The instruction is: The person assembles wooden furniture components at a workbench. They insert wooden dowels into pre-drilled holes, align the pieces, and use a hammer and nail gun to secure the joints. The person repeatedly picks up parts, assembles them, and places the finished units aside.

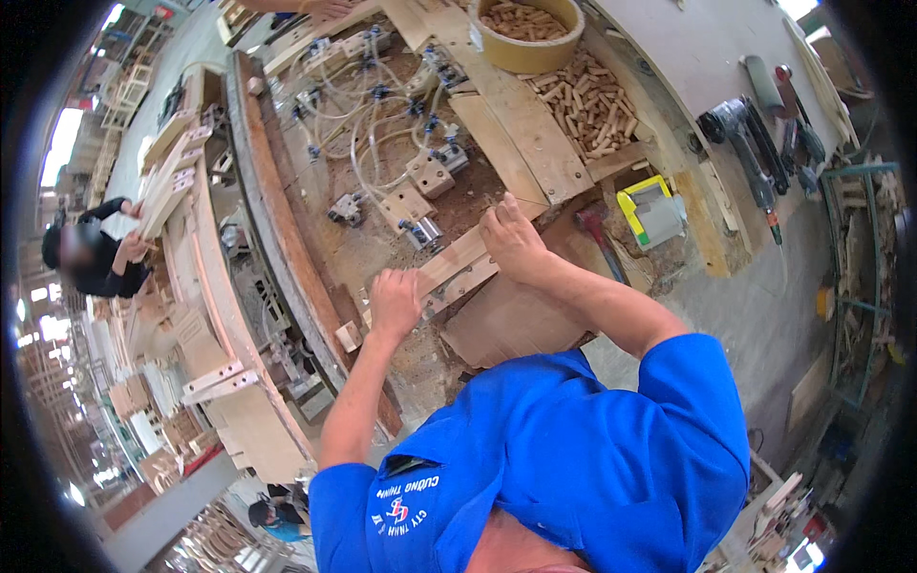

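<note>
A pale wooden strip (453,261) lies slantwise along the near edge of the bench. The curled fingers of my left hand (394,301) close over its left end. Further right, my right hand (513,239) grips the same strip near its other end, beside a wider board (503,143). Below the strip, a wooden rail with dark holes (460,284) runs alongside it. Just beyond both hands sit pneumatic cylinders (420,232) and wooden blocks (432,176). The undersides of the strip and my fingertips are partly hidden.
Clear hoses (368,119) tangle across the bench. Loose wooden dowels (587,105) fill a compartment under a round yellow tub (527,48). A hammer (600,239), a yellow-edged plastic box (652,212) and a nail gun (750,158) lie rightward. A co-worker (91,250) stands far left.
</note>
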The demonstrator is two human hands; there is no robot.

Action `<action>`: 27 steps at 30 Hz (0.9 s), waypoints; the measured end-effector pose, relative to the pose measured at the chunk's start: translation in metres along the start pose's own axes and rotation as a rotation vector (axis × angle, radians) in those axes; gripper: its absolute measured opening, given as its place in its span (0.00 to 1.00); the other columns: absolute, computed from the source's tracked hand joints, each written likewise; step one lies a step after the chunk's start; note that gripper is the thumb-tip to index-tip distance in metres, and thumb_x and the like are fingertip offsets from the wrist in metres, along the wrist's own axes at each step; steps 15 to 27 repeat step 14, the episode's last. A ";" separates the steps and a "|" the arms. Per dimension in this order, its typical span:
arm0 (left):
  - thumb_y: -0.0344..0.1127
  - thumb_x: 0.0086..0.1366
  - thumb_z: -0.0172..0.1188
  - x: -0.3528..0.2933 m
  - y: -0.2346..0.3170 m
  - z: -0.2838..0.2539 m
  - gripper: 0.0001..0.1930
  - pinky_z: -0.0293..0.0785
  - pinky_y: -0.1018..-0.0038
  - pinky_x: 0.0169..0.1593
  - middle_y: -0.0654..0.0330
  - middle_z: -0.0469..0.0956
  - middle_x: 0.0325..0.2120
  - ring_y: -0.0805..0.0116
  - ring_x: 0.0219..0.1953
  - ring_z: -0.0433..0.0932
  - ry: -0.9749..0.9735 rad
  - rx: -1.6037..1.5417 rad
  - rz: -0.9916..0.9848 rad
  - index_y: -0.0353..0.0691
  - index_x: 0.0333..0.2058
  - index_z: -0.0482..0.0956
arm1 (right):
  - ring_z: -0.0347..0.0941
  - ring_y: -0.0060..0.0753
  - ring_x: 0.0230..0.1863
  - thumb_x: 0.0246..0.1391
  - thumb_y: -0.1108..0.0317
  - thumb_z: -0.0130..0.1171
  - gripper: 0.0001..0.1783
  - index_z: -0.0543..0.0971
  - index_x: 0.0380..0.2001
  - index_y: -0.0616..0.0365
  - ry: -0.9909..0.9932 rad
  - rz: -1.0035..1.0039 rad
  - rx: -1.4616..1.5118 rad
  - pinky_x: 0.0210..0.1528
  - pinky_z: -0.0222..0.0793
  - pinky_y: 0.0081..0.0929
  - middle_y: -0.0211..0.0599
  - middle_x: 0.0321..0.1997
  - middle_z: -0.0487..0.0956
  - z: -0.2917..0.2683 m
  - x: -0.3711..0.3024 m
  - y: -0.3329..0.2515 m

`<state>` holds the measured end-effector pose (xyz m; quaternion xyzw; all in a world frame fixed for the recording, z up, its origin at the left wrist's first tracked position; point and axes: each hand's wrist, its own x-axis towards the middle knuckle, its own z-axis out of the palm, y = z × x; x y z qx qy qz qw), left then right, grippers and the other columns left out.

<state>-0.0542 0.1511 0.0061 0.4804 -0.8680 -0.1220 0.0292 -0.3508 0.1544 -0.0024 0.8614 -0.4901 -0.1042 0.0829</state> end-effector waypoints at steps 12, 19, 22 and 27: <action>0.47 0.69 0.66 0.097 -0.124 -0.044 0.25 0.78 0.49 0.57 0.44 0.89 0.42 0.44 0.49 0.87 0.267 -0.091 -0.658 0.41 0.60 0.81 | 0.77 0.54 0.62 0.48 0.51 0.73 0.36 0.82 0.56 0.62 -0.097 0.010 0.130 0.81 0.40 0.68 0.48 0.51 0.81 -0.021 0.016 -0.008; 0.48 0.69 0.67 0.130 -0.135 -0.046 0.26 0.78 0.52 0.60 0.44 0.88 0.43 0.44 0.50 0.87 0.155 -0.106 -0.475 0.48 0.63 0.80 | 0.76 0.53 0.63 0.47 0.48 0.74 0.40 0.80 0.59 0.61 -0.149 0.058 0.096 0.81 0.37 0.69 0.47 0.54 0.80 0.000 0.012 -0.003; 0.48 0.69 0.67 0.130 -0.135 -0.046 0.26 0.78 0.52 0.60 0.44 0.88 0.43 0.44 0.50 0.87 0.155 -0.106 -0.475 0.48 0.63 0.80 | 0.76 0.53 0.63 0.47 0.48 0.74 0.40 0.80 0.59 0.61 -0.149 0.058 0.096 0.81 0.37 0.69 0.47 0.54 0.80 0.000 0.012 -0.003; 0.48 0.69 0.67 0.130 -0.135 -0.046 0.26 0.78 0.52 0.60 0.44 0.88 0.43 0.44 0.50 0.87 0.155 -0.106 -0.475 0.48 0.63 0.80 | 0.76 0.53 0.63 0.47 0.48 0.74 0.40 0.80 0.59 0.61 -0.149 0.058 0.096 0.81 0.37 0.69 0.47 0.54 0.80 0.000 0.012 -0.003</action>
